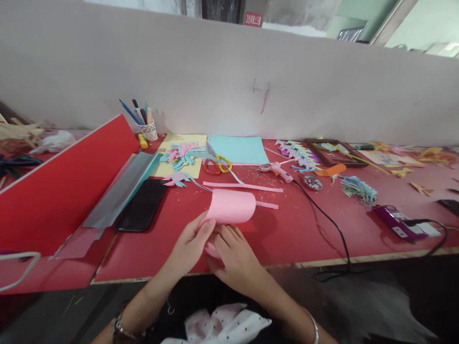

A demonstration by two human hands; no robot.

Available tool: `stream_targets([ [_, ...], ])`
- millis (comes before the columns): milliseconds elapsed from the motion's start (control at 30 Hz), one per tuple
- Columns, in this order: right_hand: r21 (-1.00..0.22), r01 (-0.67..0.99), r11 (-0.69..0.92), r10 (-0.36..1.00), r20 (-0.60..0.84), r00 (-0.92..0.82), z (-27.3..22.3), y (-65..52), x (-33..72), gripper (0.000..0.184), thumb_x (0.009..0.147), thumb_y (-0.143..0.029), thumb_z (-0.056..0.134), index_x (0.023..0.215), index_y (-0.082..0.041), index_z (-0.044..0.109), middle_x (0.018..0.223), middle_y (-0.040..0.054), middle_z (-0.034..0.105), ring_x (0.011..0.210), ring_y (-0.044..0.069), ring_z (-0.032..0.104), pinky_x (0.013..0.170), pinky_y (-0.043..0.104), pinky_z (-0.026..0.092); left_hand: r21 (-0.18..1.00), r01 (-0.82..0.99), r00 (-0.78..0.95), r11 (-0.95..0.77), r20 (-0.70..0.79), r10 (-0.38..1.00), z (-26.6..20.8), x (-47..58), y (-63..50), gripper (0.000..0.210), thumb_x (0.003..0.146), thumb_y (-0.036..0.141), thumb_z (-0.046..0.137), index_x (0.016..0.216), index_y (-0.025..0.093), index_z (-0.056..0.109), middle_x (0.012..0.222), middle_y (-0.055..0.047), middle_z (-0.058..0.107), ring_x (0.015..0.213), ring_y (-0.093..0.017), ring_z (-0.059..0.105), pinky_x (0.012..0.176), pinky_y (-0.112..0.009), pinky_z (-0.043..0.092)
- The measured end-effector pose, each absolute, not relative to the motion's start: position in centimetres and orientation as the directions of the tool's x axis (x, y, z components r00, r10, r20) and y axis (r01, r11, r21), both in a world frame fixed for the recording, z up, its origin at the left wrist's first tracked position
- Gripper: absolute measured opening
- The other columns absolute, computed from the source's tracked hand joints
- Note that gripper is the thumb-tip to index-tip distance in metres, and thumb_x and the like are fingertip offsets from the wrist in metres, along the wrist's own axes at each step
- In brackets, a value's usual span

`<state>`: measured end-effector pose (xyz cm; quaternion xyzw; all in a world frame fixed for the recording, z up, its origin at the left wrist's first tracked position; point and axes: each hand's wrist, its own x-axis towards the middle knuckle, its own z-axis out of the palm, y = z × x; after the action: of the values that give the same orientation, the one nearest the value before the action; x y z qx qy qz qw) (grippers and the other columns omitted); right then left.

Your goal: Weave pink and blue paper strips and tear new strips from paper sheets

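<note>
A pink sheet of paper (233,205), curled over into a roll, is held just above the front part of the red table. My left hand (193,239) is closed on its left side, the thumb pressed on the near edge. My right hand (233,251) has its fingers bent against the paper's underside, and a bit of pink shows between the two hands. What the right fingertips grip is partly hidden. Behind the roll lie pink paper strips (244,186) and scissors (218,165) with yellow and orange handles.
On the left are a black phone (141,205), a leaning red board (71,186) and a pen cup (148,130). A pink glue gun (278,171) trails its cord off the front edge toward a purple power strip (399,222). Blue paper (238,149) and cut paper pieces (182,154) lie behind.
</note>
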<state>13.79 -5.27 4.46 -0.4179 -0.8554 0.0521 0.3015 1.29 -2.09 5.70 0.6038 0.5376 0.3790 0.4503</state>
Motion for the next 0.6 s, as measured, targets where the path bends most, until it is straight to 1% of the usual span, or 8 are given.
stream_targets([
  [67,-0.368,0.651,0.663,0.741,0.446,-0.502,4.8,-5.1,14.3,0.026,0.077,-0.028,0.051,0.098,-0.013,0.053,0.1,0.0113,0.057,0.095,0.02,0.051,0.08,0.033,0.044,0.923,0.369,0.203,-0.105,0.03,0.979,5.9,0.7,-2.0,0.05,0.077,0.047,0.033,0.106,0.014,0.057,0.108,-0.009,0.062,0.107,-0.021,0.052,0.091,-0.032,0.041],
  [133,-0.381,0.616,0.689,0.715,0.494,-0.495,5.4,-5.1,15.1,0.028,0.078,-0.033,0.05,0.099,-0.014,0.052,0.099,0.0103,0.057,0.093,0.018,0.052,0.077,0.029,0.046,0.839,0.463,0.303,-0.285,0.152,0.941,6.3,0.0,-1.7,0.045,0.082,0.037,0.028,0.111,0.015,0.054,0.112,-0.007,0.06,0.107,-0.018,0.052,0.09,-0.03,0.042],
  [200,-0.319,0.628,0.71,0.656,0.625,-0.423,6.0,-5.4,15.8,0.023,0.08,-0.029,0.047,0.098,-0.016,0.052,0.094,0.0084,0.058,0.09,0.015,0.053,0.077,0.028,0.046,0.653,0.567,0.416,-0.502,0.299,0.859,6.8,-0.7,-1.1,0.041,0.084,0.026,0.026,0.116,0.017,0.05,0.118,-0.007,0.057,0.109,-0.017,0.05,0.092,-0.032,0.041],
  [300,-0.096,0.75,0.655,0.541,0.752,-0.376,6.5,-5.9,16.7,0.019,0.08,-0.023,0.049,0.098,-0.025,0.054,0.095,0.0046,0.059,0.096,0.015,0.052,0.086,0.032,0.04,0.263,0.642,0.611,-0.72,0.392,0.688,6.8,-1.2,-0.2,0.045,0.08,0.009,0.027,0.118,0.02,0.049,0.123,-0.007,0.052,0.114,-0.019,0.046,0.097,-0.038,0.035],
  [367,0.049,0.801,0.596,0.574,0.672,-0.468,6.4,-6.1,17.1,0.027,0.08,-0.022,0.05,0.104,-0.033,0.053,0.103,0.0023,0.058,0.104,0.017,0.048,0.095,0.038,0.032,0.081,0.603,0.727,-0.793,0.354,0.589,6.0,-1.2,0.1,0.044,0.079,0.006,0.03,0.116,0.019,0.051,0.124,-0.008,0.051,0.116,-0.02,0.044,0.097,-0.039,0.034],
  [433,0.103,0.815,0.571,0.68,0.498,-0.539,5.8,-6.1,17.5,0.031,0.082,-0.022,0.047,0.11,-0.035,0.051,0.112,0.0027,0.056,0.11,0.019,0.045,0.099,0.043,0.023,-0.008,0.541,0.81,-0.841,0.273,0.518,4.8,-1.0,-0.1,0.038,0.081,0.009,0.034,0.112,0.02,0.054,0.125,-0.008,0.051,0.116,-0.021,0.043,0.096,-0.038,0.036],
  [500,0.086,0.833,0.546,0.762,0.361,-0.537,4.7,-6.0,17.8,0.029,0.083,-0.019,0.045,0.109,-0.028,0.053,0.115,0.0056,0.056,0.111,0.02,0.045,0.1,0.047,0.015,-0.043,0.518,0.843,-0.855,0.199,0.5,3.4,-0.7,-0.5,0.036,0.082,0.01,0.035,0.11,0.021,0.054,0.124,-0.007,0.051,0.115,-0.021,0.045,0.095,-0.038,0.036],
  [600,0.042,0.876,0.481,0.825,0.318,-0.468,3.0,-6.0,18.5,0.023,0.083,-0.012,0.042,0.093,-0.022,0.06,0.102,0.0044,0.063,0.097,0.016,0.053,0.101,0.048,0.006,-0.039,0.529,0.845,-0.848,0.118,0.522,1.7,-0.7,-1.3,0.042,0.082,0.007,0.034,0.118,0.023,0.047,0.124,-0.006,0.052,0.113,-0.019,0.047,0.093,-0.036,0.039],
])
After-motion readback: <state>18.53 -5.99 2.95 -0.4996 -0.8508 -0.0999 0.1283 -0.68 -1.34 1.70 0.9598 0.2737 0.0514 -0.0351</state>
